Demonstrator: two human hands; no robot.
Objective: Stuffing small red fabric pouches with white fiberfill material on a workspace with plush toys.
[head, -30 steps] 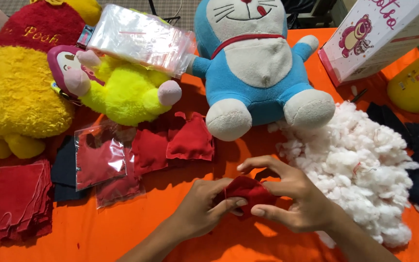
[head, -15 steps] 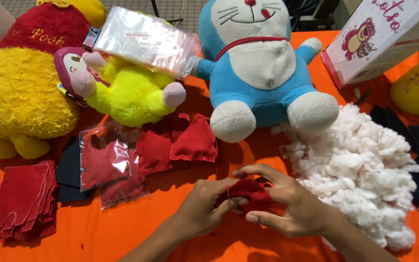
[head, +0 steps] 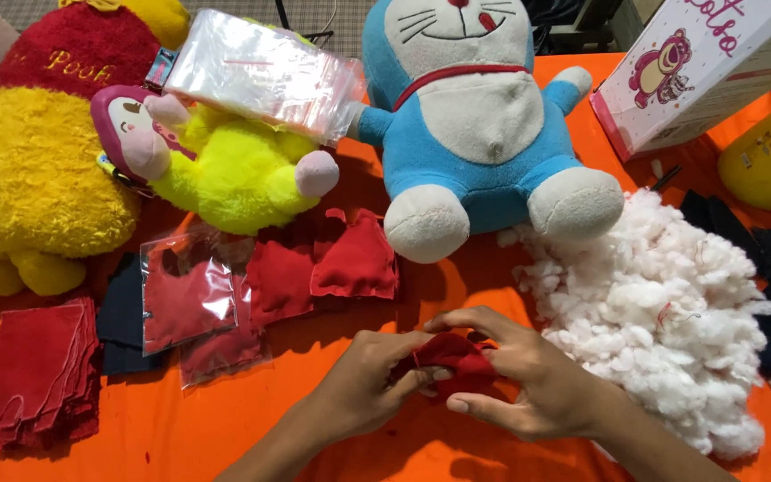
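On the orange table (head: pixel 582 116), centre front: my left hand (head: pixel 363 393) and right hand (head: pixel 528 379) stay together, pinched on the small red cloth piece (head: pixel 448 357). Versus a second ago, grip barely shifted; white stuffing (head: pixel 662 312) untouched beside it, so filling not begun.

Matt red cloth piece (head: pixel 453 359), seemingly felt; fluffy white stuffing (head: pixel 662 312).
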